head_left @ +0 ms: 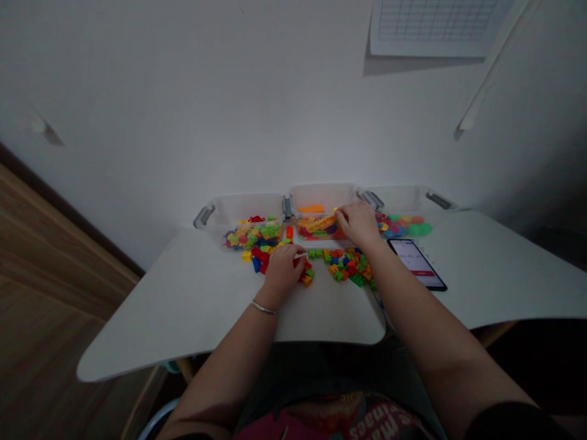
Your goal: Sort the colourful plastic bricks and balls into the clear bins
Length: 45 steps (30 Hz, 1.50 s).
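My left hand point(285, 269) is low over a pile of toy building bricks point(259, 260), its fingers curled together. A thin white piece point(300, 255) shows at its fingertips; its kind is unclear. My right hand point(360, 223) reaches to the middle clear box point(325, 194), fingers pinched at a small yellow brick point(336, 210) above the box's contents. Long yellow-orange bricks point(321, 225) lie inside that box. Between my hands is a short row of green bricks point(315, 253), and a heap of mixed small bricks point(351, 267) is left of my right forearm.
The left clear box point(247, 205) holds colourful pieces, and the right clear box point(397, 197) holds round and mixed pieces. A lit phone point(417, 264) lies right of my right forearm on the white table point(183, 318). The wall point(229, 110) rises behind the boxes.
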{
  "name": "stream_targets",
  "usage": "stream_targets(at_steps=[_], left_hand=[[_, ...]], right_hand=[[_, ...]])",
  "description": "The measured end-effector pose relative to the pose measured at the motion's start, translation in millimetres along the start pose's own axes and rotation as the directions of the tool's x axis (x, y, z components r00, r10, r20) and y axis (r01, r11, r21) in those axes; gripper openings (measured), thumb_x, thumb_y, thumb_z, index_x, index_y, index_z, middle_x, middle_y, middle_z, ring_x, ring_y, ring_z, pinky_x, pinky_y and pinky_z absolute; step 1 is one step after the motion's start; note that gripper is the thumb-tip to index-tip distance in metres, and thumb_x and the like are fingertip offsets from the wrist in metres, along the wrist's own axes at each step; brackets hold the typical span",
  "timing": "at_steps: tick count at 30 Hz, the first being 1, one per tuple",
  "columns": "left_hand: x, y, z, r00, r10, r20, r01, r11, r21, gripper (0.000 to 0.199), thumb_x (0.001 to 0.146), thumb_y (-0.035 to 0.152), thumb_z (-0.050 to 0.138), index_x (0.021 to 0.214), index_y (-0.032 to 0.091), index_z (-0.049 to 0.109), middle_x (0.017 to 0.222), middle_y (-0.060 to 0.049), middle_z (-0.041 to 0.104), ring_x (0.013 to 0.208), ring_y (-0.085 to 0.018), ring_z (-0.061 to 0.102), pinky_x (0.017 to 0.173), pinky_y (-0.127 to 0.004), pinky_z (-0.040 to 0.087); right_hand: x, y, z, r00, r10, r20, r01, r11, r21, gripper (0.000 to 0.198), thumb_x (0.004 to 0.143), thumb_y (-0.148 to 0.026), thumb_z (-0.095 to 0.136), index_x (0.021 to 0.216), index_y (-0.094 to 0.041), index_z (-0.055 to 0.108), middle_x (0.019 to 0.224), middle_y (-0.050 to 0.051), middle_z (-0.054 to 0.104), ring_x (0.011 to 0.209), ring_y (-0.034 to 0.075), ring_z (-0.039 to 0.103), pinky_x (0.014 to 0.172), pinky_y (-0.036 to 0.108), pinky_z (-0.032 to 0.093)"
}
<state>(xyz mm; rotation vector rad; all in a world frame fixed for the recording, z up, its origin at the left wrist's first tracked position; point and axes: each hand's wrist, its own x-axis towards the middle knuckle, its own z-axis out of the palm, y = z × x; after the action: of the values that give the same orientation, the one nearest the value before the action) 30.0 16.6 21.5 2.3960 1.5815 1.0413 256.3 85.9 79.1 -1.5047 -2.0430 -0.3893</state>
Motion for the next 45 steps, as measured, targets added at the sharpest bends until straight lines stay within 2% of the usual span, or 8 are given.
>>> stream_targets(at_steps=[4, 9, 16, 21, 28, 32, 38, 45], left_hand=[[-0.9, -2.8, 1.9, 1.0, 0.002, 0.017, -0.002, 1.0, 0.008, 0.014, 0.085, 0.019, 0.054, 0.095, 0.02, 0.063, 0.095, -0.006, 0.069, 0.095, -0.023, 0.062, 0.087, -0.039, 0.048], [0.4, -2.1, 2.0, 1.0, 0.011, 0.002, -0.011, 1.0, -0.016, 0.017, 0.083, 0.015, 0.053, 0.095, 0.02, 0.064, 0.095, -0.006, 0.07, 0.093, -0.023, 0.062, 0.087, -0.039, 0.048], [7.8, 4.5, 1.7, 0.996, -0.021, -0.091, 0.014, 0.997, -0.075, 0.018, 0.083, 0.012, 0.05, 0.094, 0.02, 0.062, 0.094, -0.006, 0.069, 0.093, -0.022, 0.062, 0.088, -0.037, 0.049], [9.5, 4.2, 6.5, 0.989, -0.032, -0.144, 0.019, 0.996, -0.09, 0.016, 0.087, 0.015, 0.048, 0.094, 0.018, 0.062, 0.093, -0.007, 0.069, 0.091, -0.021, 0.063, 0.086, -0.037, 0.049], [9.3, 0.9, 9.0, 0.987, -0.046, -0.153, 0.036, 0.997, -0.066, 0.016, 0.087, 0.015, 0.049, 0.095, 0.018, 0.063, 0.094, -0.007, 0.069, 0.092, -0.022, 0.063, 0.086, -0.036, 0.05], [9.1, 1.7, 8.2, 0.989, -0.052, -0.138, 0.043, 0.997, -0.068, 0.016, 0.087, 0.014, 0.049, 0.094, 0.018, 0.063, 0.094, -0.007, 0.069, 0.092, -0.021, 0.063, 0.086, -0.036, 0.05], [8.9, 3.0, 6.2, 0.989, -0.083, -0.123, 0.08, 0.996, -0.032, 0.018, 0.087, 0.014, 0.048, 0.095, 0.018, 0.063, 0.095, -0.008, 0.07, 0.092, -0.022, 0.063, 0.086, -0.037, 0.05], [8.3, 4.9, 3.4, 0.996, -0.069, -0.054, 0.07, 0.997, 0.024, 0.021, 0.085, 0.011, 0.049, 0.098, 0.018, 0.065, 0.099, -0.007, 0.07, 0.097, -0.023, 0.062, 0.091, -0.039, 0.049]], right_hand=[[-1.1, 1.6, -1.2, 1.0, 0.002, -0.016, 0.0, 0.994, 0.109, 0.035, 0.093, -0.032, 0.041, 0.102, -0.015, 0.069, 0.101, 0.012, 0.073, 0.099, 0.026, 0.063, 0.11, 0.047, 0.026], [-8.0, -0.5, -6.2, 0.997, 0.024, -0.068, -0.008, 0.976, 0.217, 0.034, 0.088, -0.03, 0.048, 0.113, -0.014, 0.064, 0.113, 0.014, 0.069, 0.108, 0.028, 0.059, 0.111, 0.049, 0.027], [-44.7, -32.7, 4.2, 0.934, 0.246, -0.259, -0.09, 0.864, 0.495, 0.037, 0.084, -0.027, 0.049, 0.119, -0.017, 0.057, 0.118, 0.015, 0.064, 0.113, 0.028, 0.056, 0.102, 0.045, 0.04], [-74.3, -55.4, 22.0, 0.994, -0.021, -0.105, 0.073, 0.852, 0.518, 0.03, 0.083, -0.021, 0.055, 0.112, -0.018, 0.062, 0.114, 0.012, 0.066, 0.11, 0.026, 0.056, 0.1, 0.043, 0.043], [-90.7, -55.6, 24.6, 0.949, -0.283, 0.138, 0.19, 0.863, 0.468, 0.027, 0.088, -0.018, 0.057, 0.112, -0.022, 0.067, 0.123, 0.008, 0.065, 0.114, 0.023, 0.056, 0.102, 0.042, 0.042], [-91.5, -54.6, 21.4, 0.93, -0.306, 0.203, 0.196, 0.882, 0.429, 0.023, 0.086, -0.014, 0.056, 0.104, -0.02, 0.071, 0.116, 0.007, 0.069, 0.11, 0.023, 0.058, 0.1, 0.04, 0.042], [-90.4, -57.3, 22.0, 0.945, -0.229, 0.233, 0.136, 0.924, 0.357, 0.023, 0.085, -0.013, 0.054, 0.102, -0.016, 0.07, 0.107, 0.009, 0.071, 0.106, 0.023, 0.059, 0.101, 0.039, 0.041], [-93.4, -60.9, 18.9, 0.951, -0.245, 0.189, 0.177, 0.932, 0.315, 0.035, 0.076, -0.014, 0.06, 0.11, -0.016, 0.067, 0.111, 0.01, 0.068, 0.107, 0.025, 0.055, 0.101, 0.04, 0.04]])
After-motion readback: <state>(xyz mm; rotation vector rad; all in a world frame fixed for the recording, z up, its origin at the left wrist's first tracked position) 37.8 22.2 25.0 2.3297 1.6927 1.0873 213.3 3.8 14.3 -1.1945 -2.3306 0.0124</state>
